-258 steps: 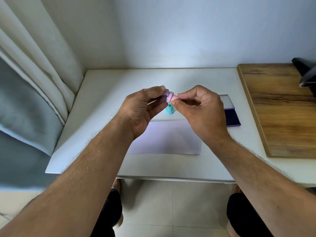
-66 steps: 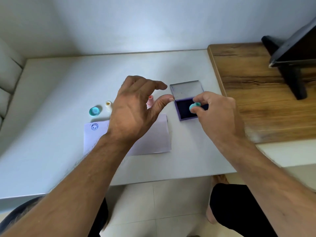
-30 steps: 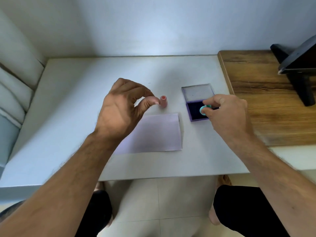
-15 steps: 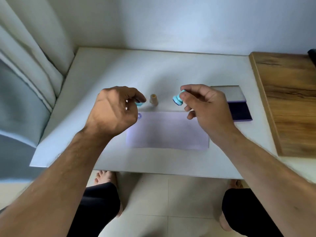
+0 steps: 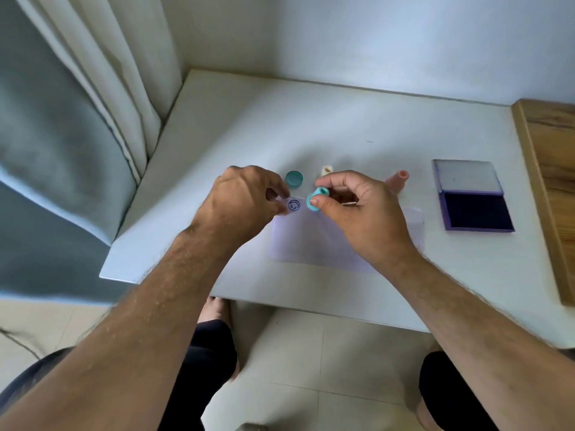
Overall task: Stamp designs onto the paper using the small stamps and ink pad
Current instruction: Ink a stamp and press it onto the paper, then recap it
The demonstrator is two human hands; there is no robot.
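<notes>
Lowered since half a second ago, right hand [image 5: 357,213] pinches teal stamp [image 5: 316,203] just above paper [image 5: 314,241], beside blue printed face [image 5: 294,205]. Left hand [image 5: 239,206] fingertips press paper's corner. Open ink pad [image 5: 476,209] lies well right.

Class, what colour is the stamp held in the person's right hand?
Teal stamp, pinched in the right hand; the head view shows it.

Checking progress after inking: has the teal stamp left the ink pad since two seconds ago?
Yes. The teal stamp, pinched in the right hand, has moved leftward off the ink pad to the paper's far-left corner.
</notes>
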